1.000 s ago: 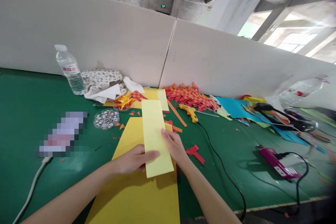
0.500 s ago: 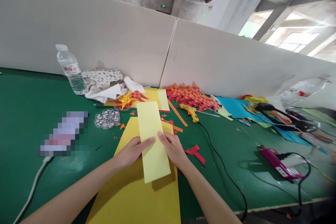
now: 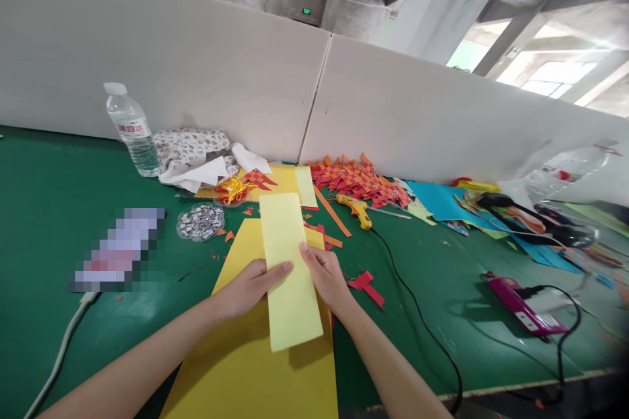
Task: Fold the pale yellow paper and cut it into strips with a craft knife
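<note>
Both my hands hold a long pale yellow paper strip [image 3: 289, 255] a little above a large darker yellow sheet [image 3: 255, 366] that lies on the green table. My left hand [image 3: 248, 287] pinches the strip's left edge, thumb on top. My right hand [image 3: 325, 275] pinches the right edge about halfway along. The strip points away from me, its near end hanging free.
A water bottle [image 3: 128, 127] and crumpled cloth [image 3: 189, 147] stand at the back left, near a dish of googly eyes [image 3: 200, 220]. Woven red-orange paper fish [image 3: 356, 180], a yellow glue gun [image 3: 354, 208] with black cord, blue paper [image 3: 442, 201] and a purple device [image 3: 523, 308] lie to the right.
My left hand slid up along the strip's left edge from its lower part to about mid-length, and the strip shifted slightly toward me.
</note>
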{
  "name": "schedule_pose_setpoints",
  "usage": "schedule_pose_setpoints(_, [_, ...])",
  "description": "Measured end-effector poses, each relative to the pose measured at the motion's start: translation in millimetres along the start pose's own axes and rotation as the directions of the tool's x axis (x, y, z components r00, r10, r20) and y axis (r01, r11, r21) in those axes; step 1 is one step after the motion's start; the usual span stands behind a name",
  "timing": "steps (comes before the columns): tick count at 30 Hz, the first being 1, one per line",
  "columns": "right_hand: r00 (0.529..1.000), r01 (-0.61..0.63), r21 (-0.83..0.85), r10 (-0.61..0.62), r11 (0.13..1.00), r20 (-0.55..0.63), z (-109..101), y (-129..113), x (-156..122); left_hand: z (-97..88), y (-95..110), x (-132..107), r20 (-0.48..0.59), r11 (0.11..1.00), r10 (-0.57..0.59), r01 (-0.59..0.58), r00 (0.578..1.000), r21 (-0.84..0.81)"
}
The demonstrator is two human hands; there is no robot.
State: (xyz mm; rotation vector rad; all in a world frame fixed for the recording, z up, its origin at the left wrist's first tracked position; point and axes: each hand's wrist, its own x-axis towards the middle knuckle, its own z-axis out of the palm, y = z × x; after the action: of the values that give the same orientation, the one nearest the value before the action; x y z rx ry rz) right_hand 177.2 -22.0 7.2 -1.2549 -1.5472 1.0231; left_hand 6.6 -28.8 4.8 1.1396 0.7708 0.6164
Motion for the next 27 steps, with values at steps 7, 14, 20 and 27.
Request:
schedule_pose_setpoints(7, [0.994,0.002,-0.002,-0.002,1.0,-0.11,0.1,2.2,0.5,4.3,2.2,-7.8,0.124,0.984,-0.021,-0.002,0.992,0.179])
schedule_pose_setpoints(14, [0.995,0.039,-0.047,-0.043,0.998,-0.085,-0.2,-0.7,-0.2,4.6,1.2,-5.7,0.094,0.992,0.003,-0.015,0.996,0.125])
schedule_pose_setpoints(20, [1.0,-0.007,0.036,0.006,0.999,0.014,1.6,0.1,-3.3,5.7,4.0,-3.2,0.007,0.999,0.033,-0.033,0.999,0.014])
schedule_pose_setpoints(27, [0.998,-0.047,0.138,0.053,0.989,-0.038,0.1,-0.1,-1.9,5.8,4.2,-8.5,0.093,0.991,0.004,-0.016,0.996,0.133])
